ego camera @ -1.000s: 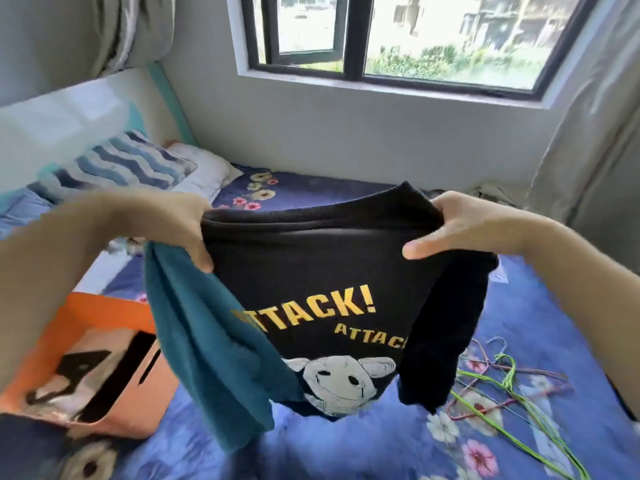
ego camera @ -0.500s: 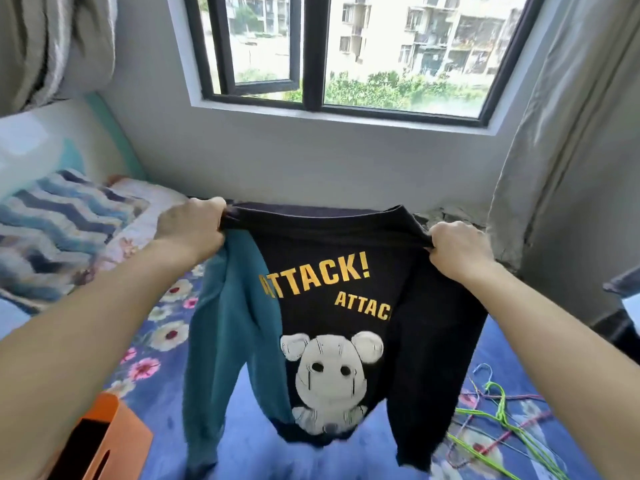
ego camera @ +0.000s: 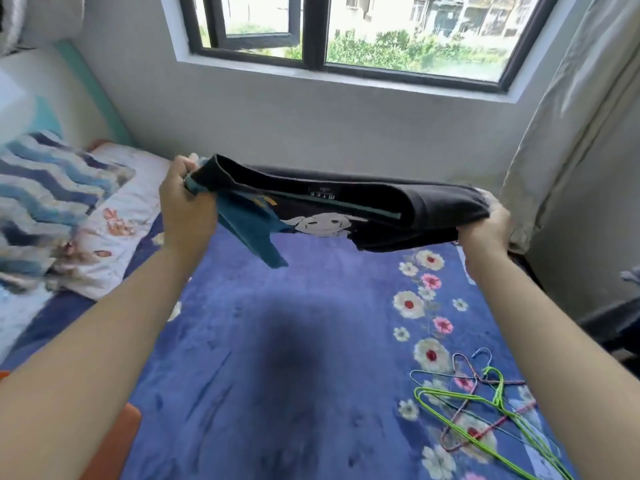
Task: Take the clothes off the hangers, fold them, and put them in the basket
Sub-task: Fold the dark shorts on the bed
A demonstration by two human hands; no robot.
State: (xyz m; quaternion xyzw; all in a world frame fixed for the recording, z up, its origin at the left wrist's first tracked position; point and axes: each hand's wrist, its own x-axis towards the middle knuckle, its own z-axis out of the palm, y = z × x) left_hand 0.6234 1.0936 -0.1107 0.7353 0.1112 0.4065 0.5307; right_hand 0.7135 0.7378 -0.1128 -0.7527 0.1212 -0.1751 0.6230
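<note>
Sweatshirt [ego camera: 346, 202]: a black one with a teal sleeve, held in the air above the bed and stretched nearly flat between both hands, neck label up.
Left grip [ego camera: 187, 206]: fingers are curled round the teal-and-black end.
Right grip [ego camera: 485, 230]: closed on the black end; its fingers are hidden under the cloth.
Hangers [ego camera: 485, 407]: green, pink and blue wire ones lie tangled on the blanket at right front, well apart from the sweatshirt.
Basket [ego camera: 117, 445]: only an orange corner is seen at lower left, partly hidden by the left forearm.
Pillows: a blue striped pillow [ego camera: 45, 188] and a white flowered pillow [ego camera: 117, 216] lie at the left.
Bed: covered by a blue flowered blanket [ego camera: 277, 427]; a dark shadow [ego camera: 294, 348] is cast on it under the sweatshirt.
Room: a grey wall [ego camera: 311, 126], a dark-framed window [ego camera: 313, 29] and a pale curtain [ego camera: 571, 133] at right.
</note>
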